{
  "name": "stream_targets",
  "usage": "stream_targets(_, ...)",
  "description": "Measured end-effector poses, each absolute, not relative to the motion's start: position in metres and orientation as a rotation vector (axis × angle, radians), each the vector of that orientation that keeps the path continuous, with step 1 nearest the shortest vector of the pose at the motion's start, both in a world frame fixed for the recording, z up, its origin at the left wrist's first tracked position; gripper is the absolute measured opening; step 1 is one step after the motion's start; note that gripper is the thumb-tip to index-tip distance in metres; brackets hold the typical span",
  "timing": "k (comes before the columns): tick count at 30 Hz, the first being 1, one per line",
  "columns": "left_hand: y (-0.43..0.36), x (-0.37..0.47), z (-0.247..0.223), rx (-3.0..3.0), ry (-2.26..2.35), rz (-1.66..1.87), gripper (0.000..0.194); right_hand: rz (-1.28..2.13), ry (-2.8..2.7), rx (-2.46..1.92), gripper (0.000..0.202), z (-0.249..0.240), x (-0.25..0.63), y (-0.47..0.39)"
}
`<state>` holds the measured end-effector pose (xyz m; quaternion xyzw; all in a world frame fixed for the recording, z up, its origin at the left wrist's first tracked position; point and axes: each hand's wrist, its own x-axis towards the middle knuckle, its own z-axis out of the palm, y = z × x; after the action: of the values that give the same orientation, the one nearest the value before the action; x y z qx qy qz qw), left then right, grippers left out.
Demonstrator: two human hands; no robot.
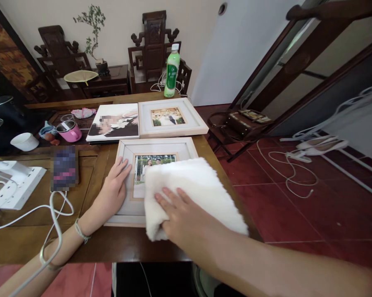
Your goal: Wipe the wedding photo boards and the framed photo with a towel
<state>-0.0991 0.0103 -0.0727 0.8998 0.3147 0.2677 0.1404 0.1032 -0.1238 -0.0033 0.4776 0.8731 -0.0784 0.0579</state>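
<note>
A pale wooden picture frame (126, 214) with a photo of two people lies flat near the table's front edge. My left hand (114, 187) grips its left rim, fingers over the top. On the right half of the frame, my right hand (179, 214) presses a fluffy white cloth (201, 181), its fingers closed on the folded edge. The cloth covers part of the photo and hangs past the frame's right side. Directly behind lie a second picture frame (145, 119) and a photo panel (114, 134) whose picture is partly blurred.
A green-labelled bottle (171, 74) stands at the table's back edge. To the left are a white power strip (24, 189), a blurred dark object (64, 167), a pink mug (71, 132) and a white cup (24, 141). A white cable (57, 218) crosses my left forearm.
</note>
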Motion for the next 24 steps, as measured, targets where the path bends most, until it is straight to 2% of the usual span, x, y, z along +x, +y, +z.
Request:
stream_targets(6,0.009,-0.097,-0.073,2.591,0.93,0.797,0.053,-0.133,2.515,1.652,0.013,-0.009,0.146,-0.141)
stream_targets(14,0.008,-0.097,-0.073,2.563,0.925,0.808,0.054,-0.231,2.631,1.491,0.019,0.003,0.11,-0.125)
stream_targets(20,0.006,-0.095,-0.068,2.538,1.011,0.727,0.047,-0.14,2.87,1.289,0.023,-0.01,0.086,-0.111)
stream_targets(24,0.003,-0.092,-0.064,2.528,1.036,0.722,0.045,-0.085,2.78,1.341,0.022,-0.01,0.099,-0.082)
